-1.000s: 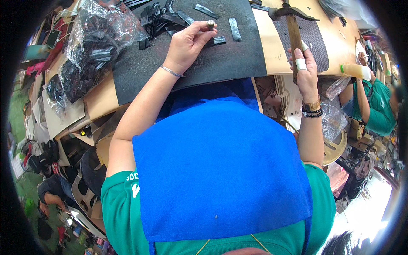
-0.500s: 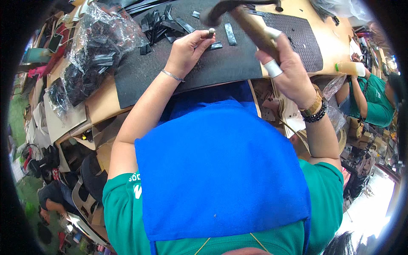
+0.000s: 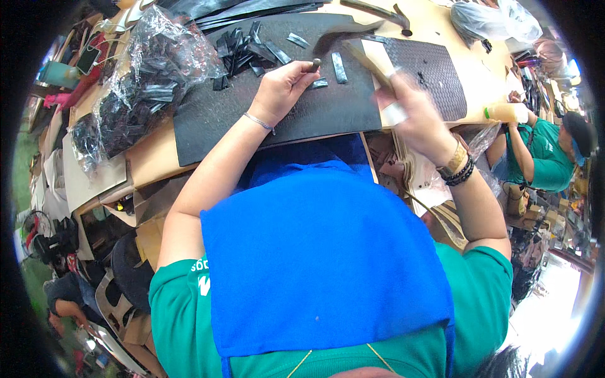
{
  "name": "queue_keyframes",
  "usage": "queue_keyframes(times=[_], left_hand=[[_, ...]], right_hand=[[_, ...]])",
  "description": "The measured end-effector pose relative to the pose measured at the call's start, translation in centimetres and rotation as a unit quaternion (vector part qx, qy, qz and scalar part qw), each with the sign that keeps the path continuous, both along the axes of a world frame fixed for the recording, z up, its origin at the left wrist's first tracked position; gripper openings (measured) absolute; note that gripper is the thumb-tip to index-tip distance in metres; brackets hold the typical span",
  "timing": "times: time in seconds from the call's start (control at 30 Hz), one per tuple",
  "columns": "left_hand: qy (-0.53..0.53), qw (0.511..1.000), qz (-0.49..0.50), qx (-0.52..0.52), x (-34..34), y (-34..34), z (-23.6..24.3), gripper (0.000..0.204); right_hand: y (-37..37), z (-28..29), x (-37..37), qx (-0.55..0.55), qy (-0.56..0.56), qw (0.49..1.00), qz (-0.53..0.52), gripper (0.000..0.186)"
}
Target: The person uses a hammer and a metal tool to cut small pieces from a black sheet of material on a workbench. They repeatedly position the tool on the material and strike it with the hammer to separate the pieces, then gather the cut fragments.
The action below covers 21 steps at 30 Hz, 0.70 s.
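My left hand [image 3: 283, 91] pinches a short metal punch-like tool [image 3: 316, 65] upright on the black mat [image 3: 239, 120]. My right hand [image 3: 409, 110], white tape on its fingers, grips the wooden handle of a hammer [image 3: 368, 60]; hand and hammer are smeared by motion, the head angled toward the tool. Short glossy black strips [image 3: 246, 50] lie in a loose heap behind my left hand, with single strips [image 3: 339, 67] beside the tool.
A crumpled plastic bag of black pieces [image 3: 154, 85] lies left, long strips [image 3: 252, 12] at the back. A second hammer [image 3: 384, 12], a woven dark pad [image 3: 435, 82] and plastic bags [image 3: 495, 22] are right. A co-worker in green [image 3: 545, 154] sits beside a bottle [image 3: 504, 113].
My right hand and hammer have swung leftward from an upright position toward the tool in my left hand, now blurred. My left hand appears slightly lower in the picture, along with the bench.
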<state>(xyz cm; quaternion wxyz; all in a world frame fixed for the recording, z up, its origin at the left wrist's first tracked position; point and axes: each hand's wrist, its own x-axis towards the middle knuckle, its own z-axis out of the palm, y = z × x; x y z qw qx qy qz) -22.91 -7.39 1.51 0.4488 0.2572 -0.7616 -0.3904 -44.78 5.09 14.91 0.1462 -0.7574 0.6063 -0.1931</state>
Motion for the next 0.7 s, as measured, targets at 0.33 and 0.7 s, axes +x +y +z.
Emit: queue_keyframes(times=[0.33,0.7], left_hand=[[-0.038,0.999,0.001,0.012,0.2,0.2,0.7,0.021],[0.145,0.964,0.005,0.223,0.1,-0.8,0.7,0.013]], right_hand=[[0.1,-2.1,0.7,-0.078,-0.067,0.995,-0.002,0.033],[-5.6,-8.1,2.5,0.050,-0.306,0.943,-0.118,0.042]])
